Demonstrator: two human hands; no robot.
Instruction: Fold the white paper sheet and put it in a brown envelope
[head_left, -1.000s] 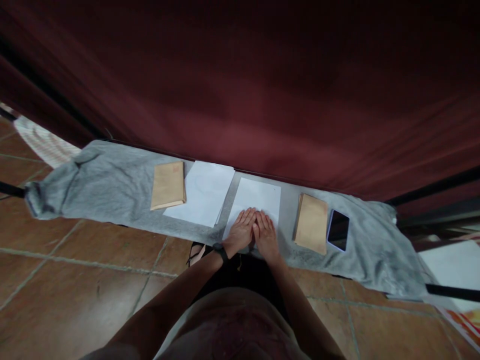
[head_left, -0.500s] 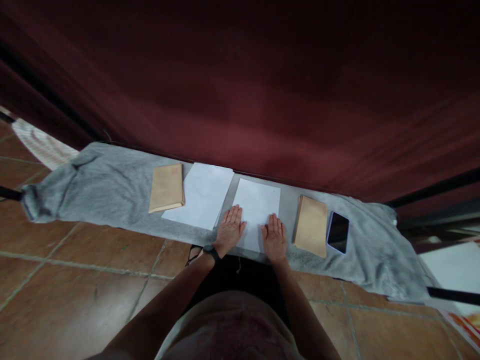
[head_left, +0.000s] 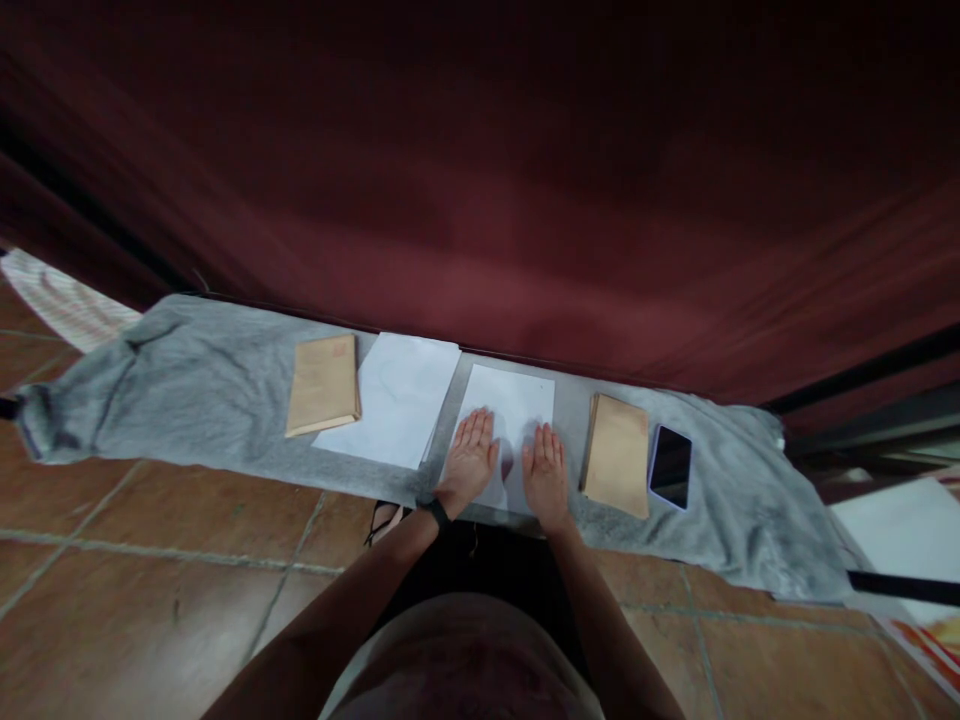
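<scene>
Desk point(head_left: 571, 430): under rumpled grey cloth point(head_left: 217, 395)
Room: dark red fabric point(head_left: 480, 210), tiled floor point(head_left: 180, 620)
Paper point(head_left: 511, 402): white, lying flat on the cloth
Grip: your left hand point(head_left: 469, 462) and right hand point(head_left: 546, 480) unclenched, stretched out over it

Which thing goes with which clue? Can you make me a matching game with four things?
1. Phone
2. Left hand
3. Cloth
4. White sheet in the middle

A. grey and wrinkled
B. partly hidden by the right hand
C. dark band at its wrist
D. black with a purplish edge

Pairs: 1-D, 2-C, 3-A, 4-B
</scene>
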